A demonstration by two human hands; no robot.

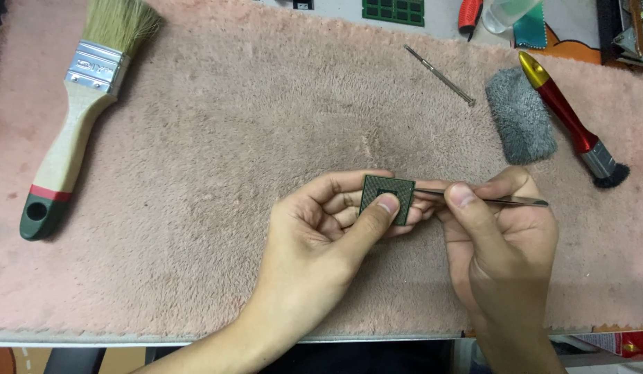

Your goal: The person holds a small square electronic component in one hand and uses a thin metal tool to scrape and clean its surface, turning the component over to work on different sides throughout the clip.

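Both grips are closed: the left hand (pixel 321 225) pinches a square green chip (pixel 386 197) between thumb and fingers above the pink mat (pixel 217 173), while the right hand (pixel 498 228), just beside it, pinches metal tweezers (pixel 501 200) whose tips touch the chip's right edge.

even, warm overhead light; soft shadows fall under the hands onto the pink mat (pixel 197 173); glare on the brush's metal band (pixel 94 66); sharp throughout.
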